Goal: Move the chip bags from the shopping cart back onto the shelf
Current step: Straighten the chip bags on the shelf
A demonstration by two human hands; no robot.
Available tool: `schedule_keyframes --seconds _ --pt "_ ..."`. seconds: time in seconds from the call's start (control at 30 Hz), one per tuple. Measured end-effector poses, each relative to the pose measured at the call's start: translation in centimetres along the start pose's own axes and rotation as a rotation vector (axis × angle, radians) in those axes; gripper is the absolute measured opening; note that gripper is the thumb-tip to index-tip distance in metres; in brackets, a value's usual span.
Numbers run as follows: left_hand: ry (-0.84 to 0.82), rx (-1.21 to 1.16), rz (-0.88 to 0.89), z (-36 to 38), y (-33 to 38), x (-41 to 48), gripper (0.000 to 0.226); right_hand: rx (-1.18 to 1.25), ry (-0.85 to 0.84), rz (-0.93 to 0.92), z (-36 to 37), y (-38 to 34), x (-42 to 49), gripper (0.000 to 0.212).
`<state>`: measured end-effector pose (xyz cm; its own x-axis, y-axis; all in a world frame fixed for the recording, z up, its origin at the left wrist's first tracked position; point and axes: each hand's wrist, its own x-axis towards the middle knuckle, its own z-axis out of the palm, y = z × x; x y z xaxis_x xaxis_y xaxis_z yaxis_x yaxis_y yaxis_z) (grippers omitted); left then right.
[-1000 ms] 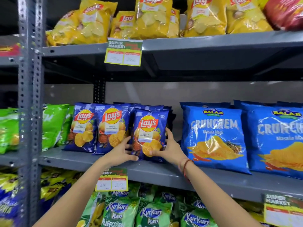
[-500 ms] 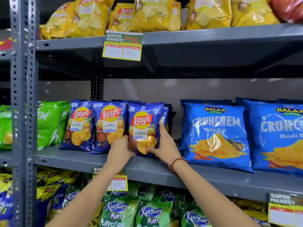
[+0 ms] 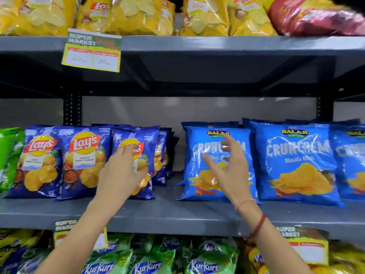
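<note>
Three dark blue Lay's bags stand upright in a row on the grey middle shelf (image 3: 177, 214). My left hand (image 3: 120, 173) lies flat against the front of the rightmost Lay's bag (image 3: 146, 151), fingers spread over its logo, not gripping. My right hand (image 3: 229, 169) hovers open in front of a light blue Balaji Crunchem bag (image 3: 199, 186), fingers apart and holding nothing. The shopping cart is out of view.
More Crunchem bags (image 3: 296, 163) fill the shelf to the right, green bags (image 3: 9, 155) to the left. Yellow Lay's bags (image 3: 138, 14) line the top shelf, Kurkure bags (image 3: 150, 260) the bottom one. Price tags (image 3: 91, 50) hang from shelf edges.
My right hand has let go of the rightmost Lay's bag and moved right in front of the Crunchem bag. My left hand slid up onto the bag's front. The view shifted right.
</note>
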<state>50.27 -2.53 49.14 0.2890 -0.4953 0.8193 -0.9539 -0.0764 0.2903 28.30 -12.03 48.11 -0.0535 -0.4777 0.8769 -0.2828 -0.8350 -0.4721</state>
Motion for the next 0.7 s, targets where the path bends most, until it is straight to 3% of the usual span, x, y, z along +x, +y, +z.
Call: schedule_keyframes --seconds 0.07,0.17,0.37,0.47,0.6,0.7 --pt "-0.039 -0.271 0.061 1.9 2.8 0.4 0.062 -0.067 0.112 0.071 -2.1 1.8 1.1 0.060" --pt "-0.152 -0.537 0.031 6.0 6.8 1.5 0.067 -0.115 0.066 0.229 -3.6 4.2 2.3 0.067" --pt "-0.422 -0.896 -0.424 12.1 11.2 4.4 0.089 0.087 -0.097 0.633 -2.7 6.6 5.1 0.088" --pt "-0.321 -0.959 -0.490 13.3 12.0 4.9 0.089 0.187 -0.077 0.683 -2.1 7.1 6.2 0.088" --pt "-0.056 -1.015 -0.350 13.9 12.0 4.4 0.079 0.247 0.007 0.535 -1.6 6.7 6.2 0.083" --pt "0.008 -1.038 -0.284 14.4 11.9 3.5 0.077 0.262 0.033 0.496 -1.3 7.0 5.3 0.082"
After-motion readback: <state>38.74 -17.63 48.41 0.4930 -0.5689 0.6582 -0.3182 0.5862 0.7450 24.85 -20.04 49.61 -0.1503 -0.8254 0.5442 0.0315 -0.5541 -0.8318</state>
